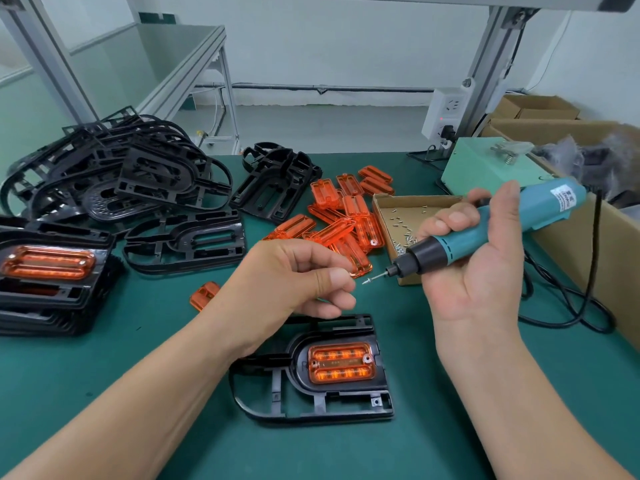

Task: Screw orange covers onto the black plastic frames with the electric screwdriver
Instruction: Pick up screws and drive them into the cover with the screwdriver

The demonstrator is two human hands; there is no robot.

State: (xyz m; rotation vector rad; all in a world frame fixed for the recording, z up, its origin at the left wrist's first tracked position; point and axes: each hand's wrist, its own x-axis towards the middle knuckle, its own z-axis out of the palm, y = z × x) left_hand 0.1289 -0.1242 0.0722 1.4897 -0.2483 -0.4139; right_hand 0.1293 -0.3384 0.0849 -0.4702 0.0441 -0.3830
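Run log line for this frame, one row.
right hand grips electric screwdriver | screw on bit tip | left hand curled beside screw, hold unclear | orange cover seated in black frame

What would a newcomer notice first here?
The teal electric screwdriver, gripped in the right hand at centre right, carries a screw on its bit, close to the left hand. Below them, on the green table, lies a black frame with an orange cover seated in it. Behind, loose orange covers are heaped mid-table and bare black frames are piled on the left.
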